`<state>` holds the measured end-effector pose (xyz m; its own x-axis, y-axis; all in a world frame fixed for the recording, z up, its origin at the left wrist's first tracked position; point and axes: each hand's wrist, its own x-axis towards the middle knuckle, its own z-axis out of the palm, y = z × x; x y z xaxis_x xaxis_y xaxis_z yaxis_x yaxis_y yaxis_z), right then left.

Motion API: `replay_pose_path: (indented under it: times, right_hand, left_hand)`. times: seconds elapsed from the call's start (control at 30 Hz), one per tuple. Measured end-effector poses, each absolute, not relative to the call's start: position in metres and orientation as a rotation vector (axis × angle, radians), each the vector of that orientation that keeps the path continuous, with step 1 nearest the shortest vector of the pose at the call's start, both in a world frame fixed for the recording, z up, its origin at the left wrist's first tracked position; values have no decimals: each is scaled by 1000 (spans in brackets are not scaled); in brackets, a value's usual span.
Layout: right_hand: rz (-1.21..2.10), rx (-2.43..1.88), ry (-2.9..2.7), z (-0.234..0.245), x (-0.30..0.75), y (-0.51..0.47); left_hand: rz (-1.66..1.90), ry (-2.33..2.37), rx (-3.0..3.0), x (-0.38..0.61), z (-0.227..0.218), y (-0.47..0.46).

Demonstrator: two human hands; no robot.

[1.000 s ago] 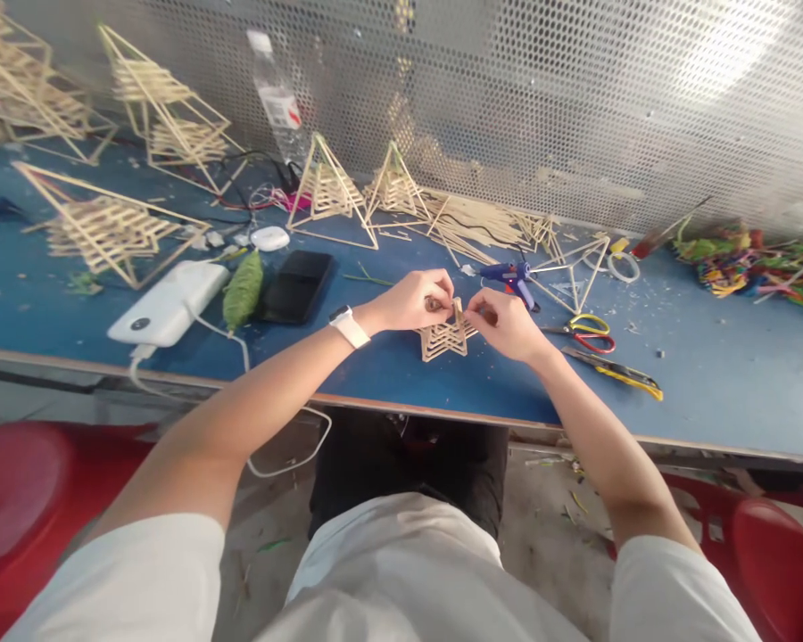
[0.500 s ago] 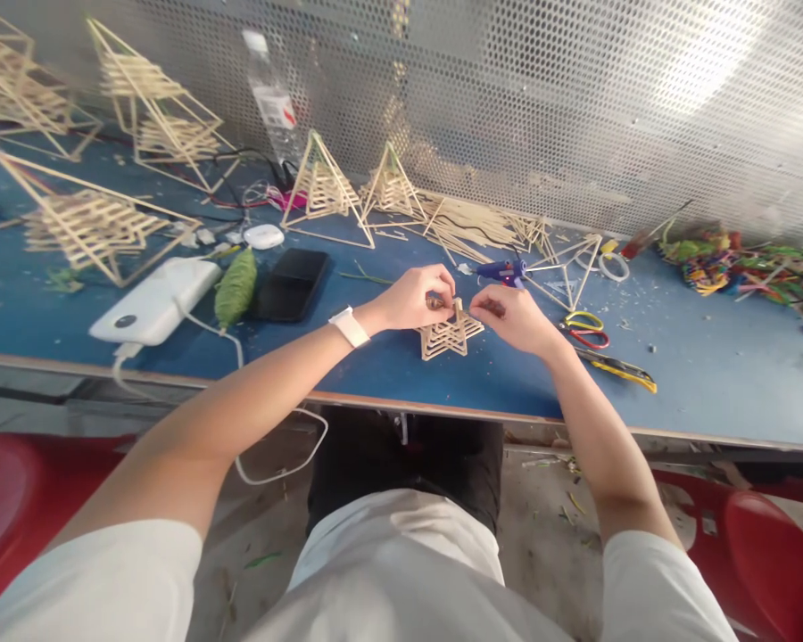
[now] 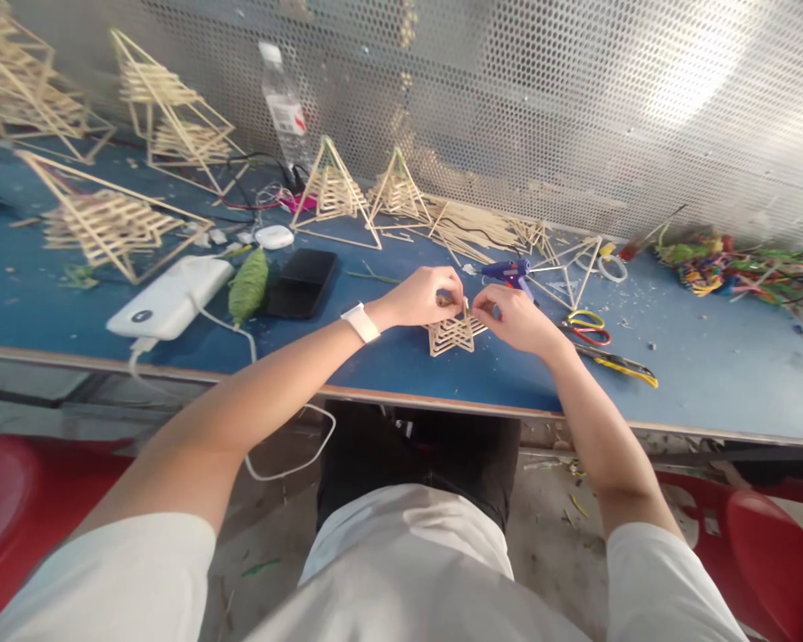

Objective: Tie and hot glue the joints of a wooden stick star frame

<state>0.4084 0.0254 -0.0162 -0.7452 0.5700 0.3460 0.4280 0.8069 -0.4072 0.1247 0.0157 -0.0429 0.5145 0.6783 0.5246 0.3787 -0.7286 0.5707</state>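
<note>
A small star of stacked thin wooden sticks (image 3: 452, 339) lies on the blue table in front of me, its back part hidden behind my fingers. My left hand (image 3: 429, 297), with a white band on the wrist, pinches at the star's back edge, where a short stick end stands up. Just to the right, my right hand (image 3: 515, 319) has thumb and fingertips pressed together close to that same stick end; what they hold is too small to make out. Behind the right hand lies a blue glue gun (image 3: 507, 269).
Scissors (image 3: 589, 327) and a yellow cutter knife (image 3: 616, 366) lie right of my hands. Loose sticks (image 3: 475, 225) and pyramid stick frames (image 3: 335, 192) stand behind. A phone (image 3: 302, 283), green leaf-like bundle (image 3: 248, 287) and cabled white power bank (image 3: 169, 299) are at left.
The view has shifted slightly, so most things appear a little further right. My right fingertips have come closer to the star's upright stick end. The left hand keeps its pinch.
</note>
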Motion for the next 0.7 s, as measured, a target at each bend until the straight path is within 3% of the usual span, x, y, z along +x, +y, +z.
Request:
replay_pose_path:
  times: [0.7]
  right_hand:
    - [640, -817, -2372, -28, 400, 30]
  left_hand:
    - [807, 1117, 2197, 126, -38, 31]
